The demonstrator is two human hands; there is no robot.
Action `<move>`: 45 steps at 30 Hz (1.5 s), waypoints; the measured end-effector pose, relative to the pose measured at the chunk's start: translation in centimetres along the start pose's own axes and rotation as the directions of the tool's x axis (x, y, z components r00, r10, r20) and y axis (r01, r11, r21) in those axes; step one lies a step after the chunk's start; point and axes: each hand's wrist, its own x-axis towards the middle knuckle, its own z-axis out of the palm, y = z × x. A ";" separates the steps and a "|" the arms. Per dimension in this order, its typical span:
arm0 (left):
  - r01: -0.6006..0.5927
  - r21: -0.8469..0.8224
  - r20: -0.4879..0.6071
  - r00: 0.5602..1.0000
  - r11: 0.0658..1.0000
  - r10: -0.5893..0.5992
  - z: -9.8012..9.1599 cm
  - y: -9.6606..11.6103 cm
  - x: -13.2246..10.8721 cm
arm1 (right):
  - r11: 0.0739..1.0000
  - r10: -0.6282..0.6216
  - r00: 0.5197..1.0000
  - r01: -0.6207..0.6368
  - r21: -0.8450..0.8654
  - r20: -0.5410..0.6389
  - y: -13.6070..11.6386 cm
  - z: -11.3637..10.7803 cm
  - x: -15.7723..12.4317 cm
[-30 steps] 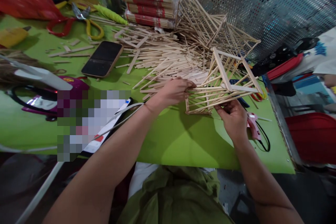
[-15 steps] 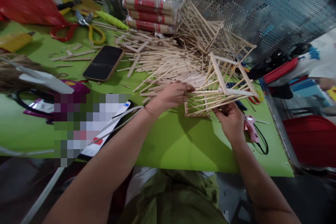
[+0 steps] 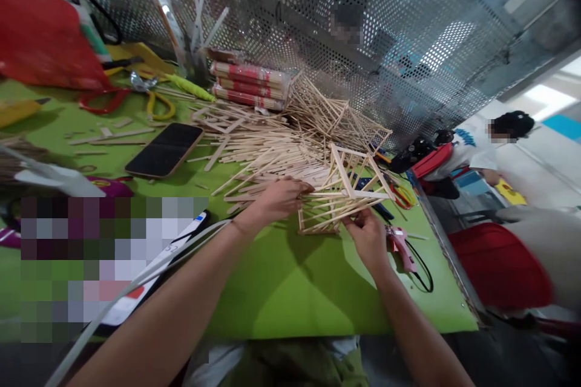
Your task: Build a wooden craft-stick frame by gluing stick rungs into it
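Between my two hands is a wooden stick frame (image 3: 349,193), built of thin round sticks with square ends of flat craft sticks. It lies tilted above the green tabletop. My left hand (image 3: 285,196) grips its left end, the fingers closed and partly hidden. My right hand (image 3: 367,231) pinches the lower sticks near the right end, thumb and fingers closed on them. Just behind spreads a heap of loose sticks (image 3: 272,151). To the right of my right hand lies a pink glue gun (image 3: 402,248) with a black cord.
A phone (image 3: 166,150) and a tablet (image 3: 122,308) with white cables lie at left. Scissors (image 3: 104,101), wrapped stick packs (image 3: 249,84) and another stick frame (image 3: 336,112) stand near the perforated metal screen (image 3: 308,24). A red chair (image 3: 499,263) and a person (image 3: 485,157) are at right.
The view has tilted up and turned right, so the table appears lower and more of the screen and room shows. Both hands keep their hold on the stick frame.
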 end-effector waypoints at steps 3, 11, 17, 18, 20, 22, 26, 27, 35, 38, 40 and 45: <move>0.007 0.022 0.021 1.000 1.000 -0.008 -0.2 0.4 0.1 | 1.000 -0.010 1.000 0.010 0.008 -0.004 0.0 0.0 0.0; 0.037 -0.060 0.014 0.999 0.997 -0.036 -0.3 0.5 -0.2 | 1.000 -0.009 1.000 0.009 -0.025 -0.018 0.3 -0.2 0.1; 0.018 -0.082 -0.017 1.000 0.996 -0.020 -0.4 0.5 -0.3 | 1.000 -0.014 1.000 0.013 -0.022 -0.021 0.3 -0.1 0.1; 0.015 -0.083 -0.013 1.000 0.996 -0.017 -0.4 0.4 -0.3 | 1.000 -0.013 1.000 0.013 -0.019 -0.021 0.2 -0.1 0.0; 0.009 -0.095 0.003 1.000 0.995 -0.008 -0.4 0.2 -0.2 | 1.000 -0.009 1.000 0.009 -0.013 -0.022 0.0 -0.1 0.0; 0.010 -0.111 0.009 1.000 0.994 -0.009 -0.4 -0.1 -0.1 | 1.000 -0.002 1.000 0.002 -0.014 -0.016 -0.2 -0.1 -0.1; 0.013 -0.124 0.006 1.000 0.992 -0.012 -0.3 -0.3 -0.1 | 0.999 -0.018 1.000 0.017 -0.038 -0.012 -0.3 -0.3 -0.2; 0.017 -0.128 0.003 1.000 0.992 -0.016 -0.3 -0.2 -0.1 | 0.999 -0.025 1.000 0.024 -0.046 -0.014 -0.3 -0.3 -0.2; 0.042 -0.146 0.008 0.999 0.988 -0.041 -0.8 0.7 -0.1 | 0.999 -0.007 1.000 0.007 -0.045 -0.013 -0.2 -0.6 -0.2; 0.045 -0.162 -0.010 0.999 0.986 -0.048 -0.6 0.7 -0.2 | 1.000 -0.008 1.000 0.008 -0.011 -0.007 -0.3 -0.6 -0.1; 0.046 -0.165 -0.020 0.999 0.985 -0.050 -0.3 0.5 -0.2 | 1.000 -0.003 1.000 0.002 0.011 0.002 -0.4 -0.6 0.0; 0.054 -0.126 -0.009 0.998 0.991 -0.055 -0.2 0.1 -0.2 | 0.998 0.013 1.000 -0.014 0.060 0.011 -0.4 -0.6 0.0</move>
